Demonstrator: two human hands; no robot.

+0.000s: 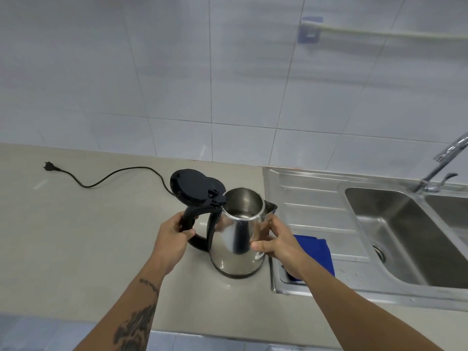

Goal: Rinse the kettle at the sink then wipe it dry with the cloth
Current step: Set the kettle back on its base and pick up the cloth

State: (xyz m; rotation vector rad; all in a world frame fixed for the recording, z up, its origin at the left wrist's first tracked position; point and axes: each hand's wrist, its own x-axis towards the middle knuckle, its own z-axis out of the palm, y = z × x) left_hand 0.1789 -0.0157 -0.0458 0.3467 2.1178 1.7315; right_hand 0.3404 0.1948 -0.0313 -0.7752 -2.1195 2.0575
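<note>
Head view, left hand (pixel 170 236) gripping kettle (pixel 236 234) handle

kettle (pixel 236 239) at centre frame on the counter (pixel 76 236), lid (pixel 192 186) tipped open toward upper left. left hand (pixel 172 239) on its handle, right hand (pixel 276 240) against its right side. cord and plug (pixel 101 177) upper left. cloth (pixel 321 254) on the drainboard just right; sink (pixel 405 236) and tap (pixel 440 163) far right.
</note>
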